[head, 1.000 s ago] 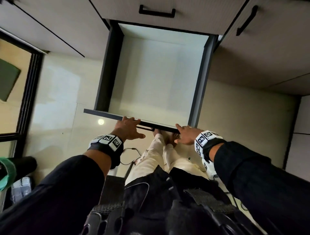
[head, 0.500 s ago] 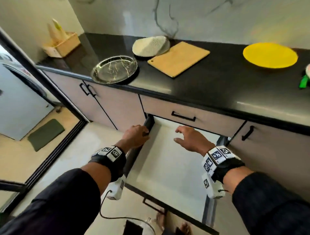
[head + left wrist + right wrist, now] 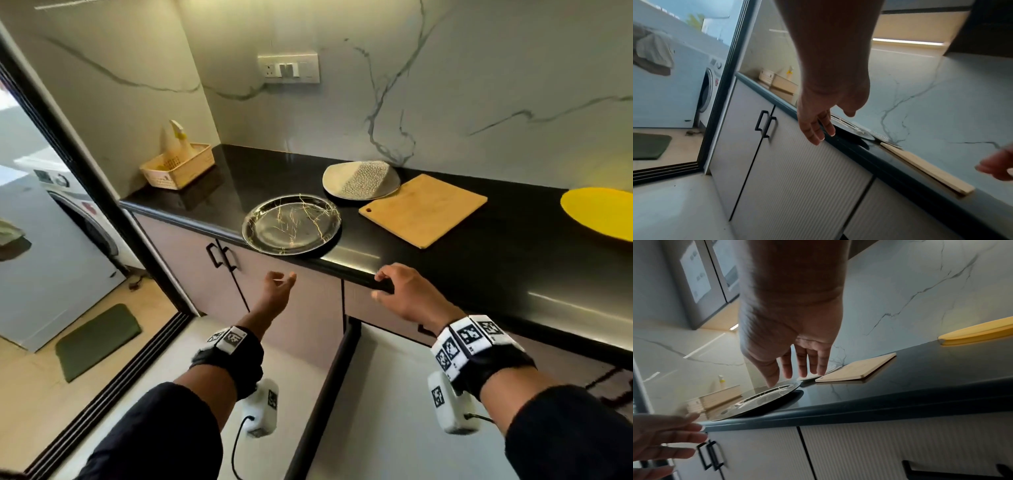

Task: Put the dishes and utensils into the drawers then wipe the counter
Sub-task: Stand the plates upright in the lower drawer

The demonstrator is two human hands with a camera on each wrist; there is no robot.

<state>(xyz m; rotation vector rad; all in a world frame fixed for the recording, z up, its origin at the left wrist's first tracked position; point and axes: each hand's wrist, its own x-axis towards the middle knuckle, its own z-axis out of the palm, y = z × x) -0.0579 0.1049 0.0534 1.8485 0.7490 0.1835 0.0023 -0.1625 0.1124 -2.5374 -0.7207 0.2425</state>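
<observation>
A steel plate (image 3: 291, 224) (image 3: 760, 400) lies at the front edge of the black counter (image 3: 496, 274). Behind it is a pale plate with a textured half (image 3: 361, 180), then a wooden cutting board (image 3: 423, 209) (image 3: 857, 369) and a yellow plate (image 3: 599, 212) at the right. My left hand (image 3: 279, 291) (image 3: 818, 126) hangs open and empty in front of the cabinet, just below the steel plate. With relaxed fingers and nothing in it, my right hand (image 3: 397, 291) (image 3: 797, 366) is at the counter's front edge. Below both hands the lower drawer (image 3: 329, 394) stands pulled out, its inside bare.
A woven basket with a bottle (image 3: 178, 164) stands at the counter's far left corner. Cabinet doors with black handles (image 3: 222, 257) are under the counter. To the left, a sliding-door track, a green mat (image 3: 97, 342) and a washing machine (image 3: 68, 212).
Both hands let go of the drawer's rim and rose to the counter's front edge. The head view lifted from the drawer to the counter.
</observation>
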